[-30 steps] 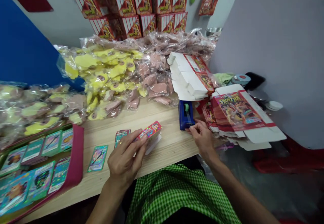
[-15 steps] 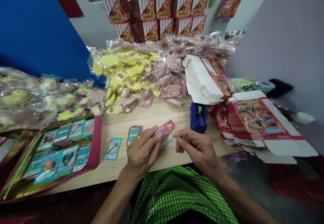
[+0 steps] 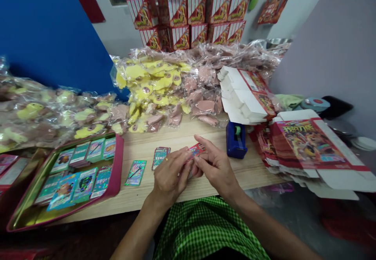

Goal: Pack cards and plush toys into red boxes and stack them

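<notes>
Head view: a small pink card packet (image 3: 197, 149) is gripped between the left hand (image 3: 170, 177) and right hand (image 3: 216, 166), fingers closed on it, over the desk (image 3: 141, 146), near its front edge, with a blue tape dispenser (image 3: 235, 140) to the right.

A small pink-and-red printed packet (image 3: 197, 149) is largely hidden between the left hand (image 3: 169, 177) and right hand (image 3: 216, 165), its lower part out of sight; stacked red-and-white cardboard cartons (image 3: 188, 11) are cut off by the top edge, clear-bagged yellow-and-pink pieces (image 3: 29, 115) by the left edge, and the print on a green foil card (image 3: 135, 172) is too small to read.
</notes>
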Motion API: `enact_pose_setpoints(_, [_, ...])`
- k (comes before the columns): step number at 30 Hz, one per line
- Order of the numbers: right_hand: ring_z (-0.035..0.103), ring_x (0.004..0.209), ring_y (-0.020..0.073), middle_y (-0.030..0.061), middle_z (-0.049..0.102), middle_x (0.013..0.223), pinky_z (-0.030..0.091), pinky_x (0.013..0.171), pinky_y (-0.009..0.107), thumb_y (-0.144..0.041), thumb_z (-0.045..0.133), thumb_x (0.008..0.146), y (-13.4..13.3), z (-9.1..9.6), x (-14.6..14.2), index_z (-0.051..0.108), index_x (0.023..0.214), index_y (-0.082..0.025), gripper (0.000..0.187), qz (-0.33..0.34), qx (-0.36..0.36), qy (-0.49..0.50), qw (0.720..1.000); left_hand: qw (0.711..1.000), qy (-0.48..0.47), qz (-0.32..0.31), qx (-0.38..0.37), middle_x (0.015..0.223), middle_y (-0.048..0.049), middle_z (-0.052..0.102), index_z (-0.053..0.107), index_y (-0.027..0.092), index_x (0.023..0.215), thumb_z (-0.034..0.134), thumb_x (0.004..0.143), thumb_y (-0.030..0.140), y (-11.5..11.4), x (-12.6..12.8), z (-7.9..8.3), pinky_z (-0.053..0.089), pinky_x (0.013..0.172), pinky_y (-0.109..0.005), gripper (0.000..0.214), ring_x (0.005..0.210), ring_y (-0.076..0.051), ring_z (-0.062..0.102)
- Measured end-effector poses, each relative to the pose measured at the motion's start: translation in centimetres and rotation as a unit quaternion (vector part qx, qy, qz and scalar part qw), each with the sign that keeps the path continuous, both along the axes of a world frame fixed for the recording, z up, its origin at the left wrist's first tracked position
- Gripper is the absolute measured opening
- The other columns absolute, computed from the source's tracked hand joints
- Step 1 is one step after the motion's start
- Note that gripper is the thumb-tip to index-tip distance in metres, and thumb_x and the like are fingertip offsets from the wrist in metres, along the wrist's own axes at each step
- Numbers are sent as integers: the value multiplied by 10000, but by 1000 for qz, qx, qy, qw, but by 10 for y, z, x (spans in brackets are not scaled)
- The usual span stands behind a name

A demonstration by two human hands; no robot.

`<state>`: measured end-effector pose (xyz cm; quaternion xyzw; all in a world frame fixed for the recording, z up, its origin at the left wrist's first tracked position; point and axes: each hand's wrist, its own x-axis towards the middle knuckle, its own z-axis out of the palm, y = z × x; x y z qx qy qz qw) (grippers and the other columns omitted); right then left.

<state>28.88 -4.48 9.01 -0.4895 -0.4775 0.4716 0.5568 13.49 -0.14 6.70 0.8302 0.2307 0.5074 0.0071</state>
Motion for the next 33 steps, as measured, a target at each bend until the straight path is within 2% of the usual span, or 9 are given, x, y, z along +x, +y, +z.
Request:
enact_pose_setpoints(5, [618, 540, 156, -65, 632, 595, 534, 558, 294, -306, 592, 903, -1, -8, -2, 354, 1546, -100, 716, -4, 17, 10, 1000, 999, 32, -1, -33, 1128, -124, 756, 695, 162, 1131, 658, 923, 87, 1, -3, 7, 630, 859, -290, 224, 980, -186, 754])
enact_pose_setpoints(9, [598, 579, 153, -61, 620, 647, 498, 571, 287, -271, 562, 932, -3, -16, -5, 283, 1577, -139, 715, -23, 37, 6, 999, 986, 11, -46, -159, 1031, -91, 748, 699, 172, 1080, 633, 929, 123, 3, -2, 24, 606, 807, -281, 172, 933, -174, 725])
enact_pose_setpoints(12, [618, 596, 163, -49, 626, 663, 493, 575, 293, -282, 552, 947, -3, -19, -8, 264, 1581, -131, 713, -30, 39, -5, 999, 951, 17, -57, -302, 900, -48, 720, 695, 179, 946, 683, 915, 239, 12, 1, 36, 550, 689, -257, 68, 784, -151, 673])
enact_pose_setpoints(14, [644, 615, 178, -40, 633, 666, 512, 595, 308, -303, 548, 956, -3, -20, -8, 247, 1584, -118, 721, -31, 36, -11, 999, 914, 32, -65, -400, 799, -11, 686, 674, 180, 863, 719, 888, 293, 22, 2, 43, 497, 619, -237, 125, 692, -132, 617])
enact_pose_setpoints(17, [657, 634, 195, -17, 655, 691, 504, 571, 311, -345, 529, 978, -3, -22, -8, 213, 1595, -119, 729, -34, 26, -19, 999, 868, 62, -102, -482, 722, 18, 651, 640, 183, 811, 726, 861, 296, 33, 3, 54, 442, 580, -222, 150, 646, -122, 566])
enact_pose_setpoints(20, [656, 651, 197, -6, 659, 713, 504, 566, 306, -353, 523, 984, -2, -24, -8, 191, 1598, -128, 734, -36, 24, -12, 999, 865, 101, -111, -479, 678, 33, 638, 614, 193, 794, 682, 872, 238, 35, 6, 63, 405, 569, -222, 113, 621, -121, 551])
enact_pose_setpoints(26, [609, 578, 174, -51, 586, 635, 492, 567, 284, -348, 515, 977, 2, -23, -9, 176, 1600, -104, 750, -22, 40, -27, 999, 931, 161, -52, -323, 818, 5, 676, 582, 208, 849, 624, 914, 181, 22, 15, 56, 427, 623, -249, 82, 695, -143, 603])
enact_pose_setpoints(30, [597, 507, 197, -31, 632, 609, 440, 491, 290, -362, 513, 958, -1, -14, 20, 154, 1633, -87, 812, -8, 23, -201, 979, 971, 118, 10, -210, 857, -35, 672, 568, 210, 935, 513, 979, 205, 21, 9, 44, 464, 654, -289, 70, 757, -182, 627])
enact_pose_setpoints(33, [616, 486, 212, 21, 702, 657, 441, 454, 302, -389, 522, 936, 15, -1, 60, 425, 1546, -141, 665, -4, 29, -338, 941, 963, 4, 92, -253, 852, -32, 655, 532, 218, 974, 462, 1008, 233, 17, -8, 31, 472, 636, -280, 79, 724, -168, 628])
